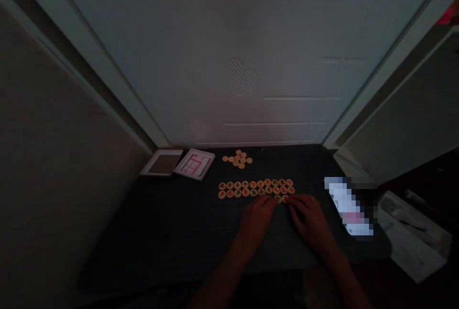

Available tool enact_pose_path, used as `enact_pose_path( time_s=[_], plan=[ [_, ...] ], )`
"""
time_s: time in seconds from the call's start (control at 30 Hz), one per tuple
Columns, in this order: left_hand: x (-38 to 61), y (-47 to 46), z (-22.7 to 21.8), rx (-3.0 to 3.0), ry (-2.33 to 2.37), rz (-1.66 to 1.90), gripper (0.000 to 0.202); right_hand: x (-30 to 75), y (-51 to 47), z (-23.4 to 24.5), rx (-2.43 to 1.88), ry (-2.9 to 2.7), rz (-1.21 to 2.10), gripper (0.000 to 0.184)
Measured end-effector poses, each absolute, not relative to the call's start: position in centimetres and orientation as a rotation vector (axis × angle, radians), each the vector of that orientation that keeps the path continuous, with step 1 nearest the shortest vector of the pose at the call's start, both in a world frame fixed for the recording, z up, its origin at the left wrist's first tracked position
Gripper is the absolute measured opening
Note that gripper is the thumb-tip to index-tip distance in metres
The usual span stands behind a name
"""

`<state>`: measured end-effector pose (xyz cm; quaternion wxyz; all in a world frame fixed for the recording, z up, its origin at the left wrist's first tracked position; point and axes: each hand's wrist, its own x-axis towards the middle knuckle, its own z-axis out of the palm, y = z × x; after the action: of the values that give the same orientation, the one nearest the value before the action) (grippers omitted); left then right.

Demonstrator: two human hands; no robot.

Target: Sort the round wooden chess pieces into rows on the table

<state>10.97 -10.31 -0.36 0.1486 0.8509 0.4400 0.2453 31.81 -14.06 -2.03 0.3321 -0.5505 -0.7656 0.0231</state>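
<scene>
A dark counter (pixel 172 232) stands before you in a dim room, against a pale door (pixel 201 36) with a raised, striped heart (pixel 243 77). Rows of round wooden discs (pixel 230 194) bear red or black characters, too small to read; plain-faced discs (pixel 235 163) lie beyond. The bright screen (pixel 346 208) at right is blurred. Your left hand (pixel 255 218) and right hand (pixel 311 220) touch neighbouring discs in the nearest row; you cannot tell whether their fingers grip.

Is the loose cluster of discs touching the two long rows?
No, a strip of dark tabletop separates the disc cluster from the long rows.
</scene>
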Motion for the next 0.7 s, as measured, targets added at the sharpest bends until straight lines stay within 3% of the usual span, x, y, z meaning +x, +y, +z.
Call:
enact_pose_path(
  time_s=[0.37, 0.57, 0.7],
  plan=[
    [6.2, -4.6, 4.7, 2.534, 1.494, 0.827, 0.021, 31.8, -14.1, -1.8, -1.417, -1.871, 0.031, 0.021],
    [0.7, 2.7, 5.4, 2.539, 1.867, 0.55, 0.032, 31.9, -14.2, -1.7, -1.42, -1.812, 0.033, 0.019],
    [0.0, 4.6, 4.5, 2.549, 1.881, 0.441, 0.026, 31.9, -14.3, -1.6, -1.406, -1.782, 0.033, 0.018]
  ],
)
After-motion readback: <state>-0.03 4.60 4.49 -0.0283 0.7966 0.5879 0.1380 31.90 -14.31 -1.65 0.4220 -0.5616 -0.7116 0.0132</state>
